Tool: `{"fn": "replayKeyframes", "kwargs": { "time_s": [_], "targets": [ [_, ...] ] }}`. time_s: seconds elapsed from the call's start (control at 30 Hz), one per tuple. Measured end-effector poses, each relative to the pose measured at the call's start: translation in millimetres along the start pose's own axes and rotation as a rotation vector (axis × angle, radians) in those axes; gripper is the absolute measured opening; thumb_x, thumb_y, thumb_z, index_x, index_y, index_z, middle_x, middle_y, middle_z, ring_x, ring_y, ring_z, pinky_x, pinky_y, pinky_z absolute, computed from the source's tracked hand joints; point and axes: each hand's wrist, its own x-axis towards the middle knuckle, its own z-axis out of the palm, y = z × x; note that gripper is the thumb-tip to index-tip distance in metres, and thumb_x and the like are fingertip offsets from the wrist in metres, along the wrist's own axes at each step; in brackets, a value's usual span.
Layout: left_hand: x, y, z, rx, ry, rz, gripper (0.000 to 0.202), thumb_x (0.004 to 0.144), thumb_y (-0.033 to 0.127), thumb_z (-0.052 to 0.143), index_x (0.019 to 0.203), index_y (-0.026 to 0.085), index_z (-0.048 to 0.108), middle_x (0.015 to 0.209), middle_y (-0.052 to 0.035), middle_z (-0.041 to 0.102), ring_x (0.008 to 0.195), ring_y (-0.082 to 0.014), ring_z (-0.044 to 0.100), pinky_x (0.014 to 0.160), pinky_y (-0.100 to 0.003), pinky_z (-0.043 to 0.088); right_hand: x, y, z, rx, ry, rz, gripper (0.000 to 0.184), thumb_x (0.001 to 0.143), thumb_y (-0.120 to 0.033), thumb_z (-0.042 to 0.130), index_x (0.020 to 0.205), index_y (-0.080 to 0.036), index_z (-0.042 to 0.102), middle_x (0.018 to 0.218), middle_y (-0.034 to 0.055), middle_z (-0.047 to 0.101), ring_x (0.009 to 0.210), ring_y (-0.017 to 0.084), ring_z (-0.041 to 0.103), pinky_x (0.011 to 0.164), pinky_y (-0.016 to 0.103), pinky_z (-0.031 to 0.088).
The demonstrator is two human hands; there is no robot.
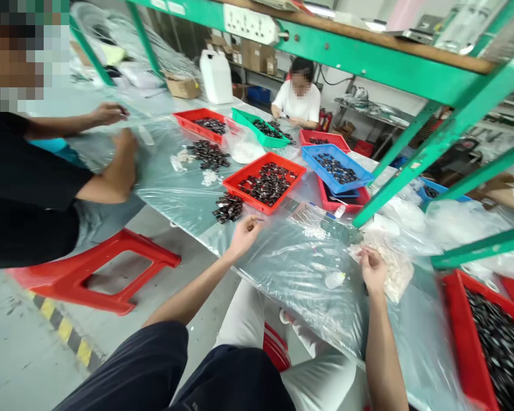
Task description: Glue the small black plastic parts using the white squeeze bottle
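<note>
My left hand hovers over the plastic-covered table, fingers curled in a pinch on something too small to make out. It is just right of a small pile of dark parts and in front of a red tray filled with the same dark parts. My right hand is closed, fingers pinched at a heap of small white pieces in clear bags. A small white bottle lies between my hands.
A person in black sits at the left on a red stool, hands on the plastic sheet. Another person in white sits at the far end. Red, blue and green trays of dark parts line the table. A green frame post slants across the right. A red bin sits at my right.
</note>
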Motion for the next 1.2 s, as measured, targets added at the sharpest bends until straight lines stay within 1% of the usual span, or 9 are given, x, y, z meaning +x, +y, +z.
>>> {"fn": "replayKeyframes", "kwargs": {
  "time_s": [0.1,0.2,0.33,0.43,0.7,0.83,0.97,1.1,1.2],
  "targets": [
    [-21,20,37.4,0.089,-0.383,0.094,0.026,0.087,0.043,0.065,0.095,0.018,0.071,0.061,0.0033,0.053,0.056,-0.0124,0.049,0.056,-0.026,0.037,-2,-15,-12,0.012,0.200,0.012,0.048,0.083,-0.063,0.065,0.090,-0.015,0.067,0.072,0.0062,0.068,0.056,0.016,0.057,0.055,0.030,0.047],
    [-29,35,62.4,0.205,-0.666,0.218,0.029,0.091,0.044,0.065,0.108,0.022,0.072,0.079,-0.0009,0.066,0.072,-0.0165,0.060,0.067,-0.028,0.045,-11,-24,-42,0.023,0.390,0.032,0.044,0.088,-0.058,0.060,0.095,-0.015,0.066,0.071,0.0039,0.067,0.051,0.013,0.053,0.052,0.027,0.044],
    [-32,32,93.2,0.402,-0.953,0.316,0.043,0.085,0.047,0.073,0.122,0.025,0.069,0.098,-0.0043,0.072,0.087,-0.0230,0.068,0.078,-0.034,0.051,-43,-26,-87,-0.158,0.336,0.076,0.036,0.091,-0.050,0.057,0.096,-0.016,0.070,0.069,0.0035,0.068,0.052,0.014,0.055,0.055,0.027,0.044],
    [-40,22,121.7,0.435,-1.054,0.364,0.054,0.080,0.048,0.077,0.128,0.025,0.067,0.105,-0.0068,0.073,0.097,-0.0275,0.069,0.085,-0.039,0.053,-71,-25,-105,-0.397,0.218,0.123,0.032,0.094,-0.042,0.053,0.098,-0.017,0.072,0.074,0.0054,0.072,0.061,0.017,0.062,0.064,0.028,0.048],
    [-46,20,189.2,0.281,-1.092,0.288,0.034,0.078,0.046,0.076,0.103,0.023,0.069,0.101,-0.0053,0.075,0.092,-0.0246,0.070,0.078,-0.034,0.053,-99,-23,-95,-0.894,-0.230,0.303,0.024,0.097,-0.038,0.063,0.114,-0.024,0.072,0.120,0.0070,0.075,0.098,0.024,0.072,0.075,0.028,0.048],
    [-29,23,208.3,0.135,-0.892,0.296,0.034,0.080,0.045,0.072,0.102,0.020,0.063,0.101,-0.0068,0.074,0.091,-0.0220,0.069,0.082,-0.034,0.053,-95,-28,-89,-0.950,-0.288,0.312,0.022,0.098,-0.031,0.060,0.115,-0.023,0.071,0.128,0.0081,0.072,0.107,0.024,0.071,0.078,0.027,0.047],
    [-9,18,210.0,0.186,-0.638,0.412,0.035,0.079,0.039,0.072,0.107,0.021,0.061,0.102,-0.0069,0.074,0.092,-0.0223,0.068,0.088,-0.037,0.052,-93,-40,-87,-0.915,-0.287,0.254,0.024,0.101,-0.030,0.053,0.114,-0.023,0.072,0.115,0.0074,0.077,0.097,0.023,0.072,0.077,0.027,0.046],
    [5,5,197.7,0.238,-0.544,0.454,0.032,0.081,0.037,0.067,0.110,0.022,0.062,0.098,-0.0057,0.072,0.088,-0.0214,0.065,0.086,-0.036,0.050,-80,-49,-72,-0.754,-0.295,0.105,0.025,0.099,-0.026,0.051,0.112,-0.022,0.072,0.101,0.0073,0.078,0.085,0.022,0.070,0.074,0.028,0.044],
    [12,-1,188.1,0.199,-0.459,0.430,0.033,0.083,0.038,0.066,0.111,0.022,0.063,0.096,-0.0055,0.071,0.082,-0.0197,0.062,0.082,-0.034,0.050,-56,-50,-45,-0.611,-0.279,0.000,0.027,0.098,-0.024,0.047,0.111,-0.020,0.070,0.099,0.0075,0.077,0.081,0.021,0.067,0.074,0.029,0.044]
  ]
}}
